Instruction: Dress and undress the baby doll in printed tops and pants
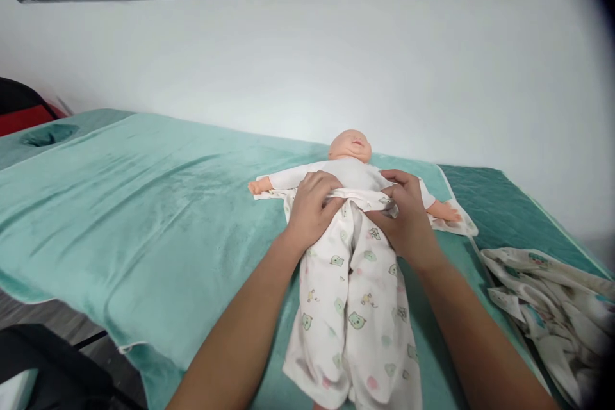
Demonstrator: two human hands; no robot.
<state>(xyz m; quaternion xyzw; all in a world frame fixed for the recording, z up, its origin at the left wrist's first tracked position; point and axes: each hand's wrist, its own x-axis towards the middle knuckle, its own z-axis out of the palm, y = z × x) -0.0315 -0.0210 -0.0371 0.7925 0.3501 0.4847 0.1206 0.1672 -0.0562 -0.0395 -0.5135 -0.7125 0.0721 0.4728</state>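
A baby doll (350,143) lies on its back, head toward the wall and arms spread, in a white long-sleeved top (354,172). Printed white baby pants (358,317) cover its legs, with the legs toward me. My left hand (314,206) is closed on one side of the pants' waistband at the doll's belly. On the other side, my right hand (407,221) pinches the waistband between thumb and fingers. Part of a printed cloth (464,223) shows under the doll's arms; the rest is hidden.
A green plush cover (158,205) spreads over the bed up to the white wall (240,64). A crumpled printed cloth (557,314) lies at the right. At the lower left is a dark object (52,359), partly cut off. A hole (49,134) shows in the bed's far left end.
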